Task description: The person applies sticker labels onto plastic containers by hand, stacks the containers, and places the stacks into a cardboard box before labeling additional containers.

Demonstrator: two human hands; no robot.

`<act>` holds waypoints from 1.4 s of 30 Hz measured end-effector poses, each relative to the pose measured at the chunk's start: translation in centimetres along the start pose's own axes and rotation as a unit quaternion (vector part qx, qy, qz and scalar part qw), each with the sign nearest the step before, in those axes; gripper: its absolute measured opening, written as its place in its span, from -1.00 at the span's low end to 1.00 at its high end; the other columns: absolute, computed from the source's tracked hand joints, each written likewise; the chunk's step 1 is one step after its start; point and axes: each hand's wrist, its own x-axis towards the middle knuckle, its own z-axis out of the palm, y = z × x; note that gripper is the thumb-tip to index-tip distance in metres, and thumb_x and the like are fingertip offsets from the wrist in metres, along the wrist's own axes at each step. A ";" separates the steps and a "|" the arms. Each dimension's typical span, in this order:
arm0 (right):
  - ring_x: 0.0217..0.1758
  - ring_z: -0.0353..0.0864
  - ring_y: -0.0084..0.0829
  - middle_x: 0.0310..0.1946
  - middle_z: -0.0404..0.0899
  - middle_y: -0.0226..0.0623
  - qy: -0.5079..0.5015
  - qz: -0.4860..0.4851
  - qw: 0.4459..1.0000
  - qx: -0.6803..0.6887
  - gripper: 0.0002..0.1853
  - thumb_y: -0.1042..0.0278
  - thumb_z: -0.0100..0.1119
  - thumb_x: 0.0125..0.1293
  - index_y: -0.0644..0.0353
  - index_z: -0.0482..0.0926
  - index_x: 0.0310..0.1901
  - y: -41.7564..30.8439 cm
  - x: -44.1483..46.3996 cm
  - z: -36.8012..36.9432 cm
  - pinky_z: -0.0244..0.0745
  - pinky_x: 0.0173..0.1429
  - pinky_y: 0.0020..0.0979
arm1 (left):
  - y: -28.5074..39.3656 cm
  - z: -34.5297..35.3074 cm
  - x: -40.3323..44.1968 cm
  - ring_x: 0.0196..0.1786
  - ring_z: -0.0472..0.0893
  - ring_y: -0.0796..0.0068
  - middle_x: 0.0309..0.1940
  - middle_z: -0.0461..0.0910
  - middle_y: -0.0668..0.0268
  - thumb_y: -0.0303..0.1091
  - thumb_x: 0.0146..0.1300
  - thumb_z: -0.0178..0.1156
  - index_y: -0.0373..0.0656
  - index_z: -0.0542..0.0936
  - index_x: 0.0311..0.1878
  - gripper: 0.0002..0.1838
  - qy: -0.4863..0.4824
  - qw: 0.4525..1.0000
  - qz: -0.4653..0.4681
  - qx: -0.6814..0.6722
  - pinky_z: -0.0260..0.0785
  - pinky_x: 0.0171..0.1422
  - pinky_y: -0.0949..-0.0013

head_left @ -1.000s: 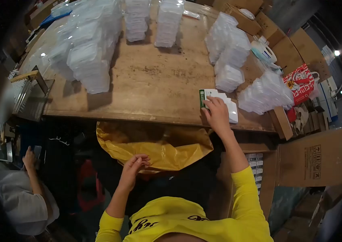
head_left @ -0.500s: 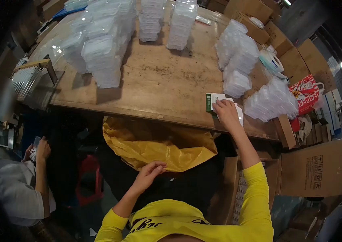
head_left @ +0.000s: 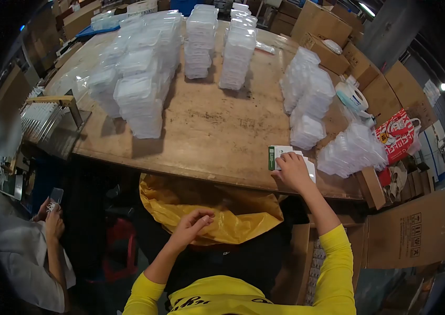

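Note:
Near the table's front edge, my right hand (head_left: pixel 293 170) rests over a small pile of white cards (head_left: pixel 310 167), its fingers bent down and gripping at a card. A green-and-white printed card (head_left: pixel 272 157) sticks out to the left of those fingers. My left hand (head_left: pixel 193 227) hovers above my lap, in front of a yellow plastic bag (head_left: pixel 243 226). Its fingers are loosely curled with the thumb a little apart, and nothing shows in them.
Stacks of clear plastic boxes (head_left: pixel 138 105) stand on the wooden table (head_left: pixel 207 136), with more boxes (head_left: pixel 351 152) at the right. A red-and-white bag (head_left: pixel 398 136) and an open carton (head_left: pixel 409 228) are at right. At left, a co-worker's hands (head_left: pixel 52 220) hold a clear piece.
The view has tilted up, so the table sits lower in the picture. My right hand stays on the cards, its fingers slightly shifted. My left hand has hardly moved.

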 end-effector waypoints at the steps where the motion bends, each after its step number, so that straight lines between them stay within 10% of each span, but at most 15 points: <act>1: -0.12 0.39 -0.26 -0.29 0.45 -0.26 -0.024 0.012 1.000 -0.006 -0.69 0.15 0.21 -0.05 0.16 0.48 -0.31 -0.2 0.4 -0.5 0.27 -0.05 -0.25 | 0.6 -0.2 0.8 -0.09 0.47 0.51 -0.15 0.48 0.28 -0.37 0.27 -0.03 -0.27 0.42 -0.02 -0.74 -0.001 1.000 0.021 0.013 0.31 0.04 0.47; 7: -0.13 0.48 -0.20 -0.27 0.52 -0.09 -0.023 0.156 0.963 0.219 -0.66 0.16 0.05 0.14 0.23 0.49 -0.14 2.1 7.2 -3.3 0.37 -0.09 -0.24 | 4.7 -1.5 9.2 0.01 0.42 0.49 -0.01 0.38 0.28 -0.43 0.19 0.09 -0.22 0.32 0.09 -0.61 0.031 0.989 0.113 0.087 0.26 0.11 0.43; 9: -0.31 0.51 -0.21 -0.39 0.53 -0.13 0.113 0.145 0.931 0.316 -0.67 0.19 0.03 0.15 0.27 0.48 -0.16 5.0 11.7 1.6 0.37 -0.23 -0.24 | 6.0 -2.3 13.6 0.13 0.32 0.38 0.14 0.22 0.19 -0.39 0.14 0.15 -0.19 0.18 0.20 -0.43 0.050 0.984 0.117 0.121 0.22 0.17 0.38; 13: -0.52 0.43 -0.41 -0.53 0.48 -0.28 0.156 0.204 0.805 0.535 -0.65 0.16 -0.02 0.21 0.29 0.46 -0.14 9.1 21.6 4.4 0.33 -0.40 -0.35 | 8.1 -3.4 23.4 0.30 0.09 0.27 0.24 0.06 0.10 -0.34 0.03 0.26 -0.19 0.02 0.29 -0.20 0.111 0.938 0.195 0.265 0.05 0.30 0.28; 16: -0.29 0.40 -0.57 -0.34 0.47 -0.40 0.061 0.304 0.703 0.640 -0.66 0.11 -0.07 0.26 0.23 0.45 -0.17 13.2 29.9 6.6 0.32 -0.22 -0.56 | 9.6 -3.1 28.9 0.34 0.01 0.23 0.28 -0.03 0.09 -0.39 -0.02 0.28 -0.16 -0.07 0.31 -0.11 0.134 0.947 0.167 0.241 -0.04 0.35 0.25; 24: -0.32 0.46 -0.47 -0.28 0.50 -0.32 0.160 0.208 0.570 0.778 -0.59 -0.02 -0.20 0.27 0.14 0.44 -0.10 20.8 47.6 15.8 0.37 -0.30 -0.47 | 9.7 -5.6 38.5 0.35 0.00 0.25 0.27 -0.05 0.08 -0.45 -0.15 0.37 -0.24 -0.13 0.31 0.03 0.145 0.942 0.225 0.202 -0.13 0.38 0.31; 27: -0.02 0.35 -0.40 -0.08 0.43 -0.25 0.134 0.228 0.496 0.827 -0.49 -0.08 -0.24 0.27 0.18 0.39 0.01 20.3 49.3 14.8 0.23 0.02 -0.37 | 9.7 -5.9 40.0 0.20 0.21 0.27 0.14 0.15 0.13 -0.44 -0.22 0.41 -0.25 0.07 0.23 -0.07 0.148 0.942 0.214 0.210 0.15 0.19 0.32; 33: -0.18 0.40 -0.41 -0.21 0.45 -0.27 0.080 0.205 0.464 0.858 -0.59 0.20 -0.19 0.18 0.31 0.41 -0.06 22.6 53.9 23.8 0.33 -0.13 -0.42 | 10.3 -4.8 39.9 -0.24 0.48 0.47 -0.29 0.49 0.30 -0.55 -0.22 0.38 -0.25 0.37 -0.05 -0.42 0.207 0.939 0.158 0.224 0.32 -0.25 0.43; 42: -0.37 0.41 -0.42 -0.43 0.46 -0.34 0.124 0.184 0.400 0.889 -0.65 0.20 -0.22 0.20 0.26 0.52 -0.27 18.7 50.9 20.0 0.33 -0.28 -0.40 | 10.3 -4.8 40.0 -0.25 0.48 0.46 -0.31 0.53 0.25 -0.48 -0.15 0.36 -0.30 0.50 -0.21 -0.63 0.198 0.926 0.165 0.274 0.33 -0.23 0.41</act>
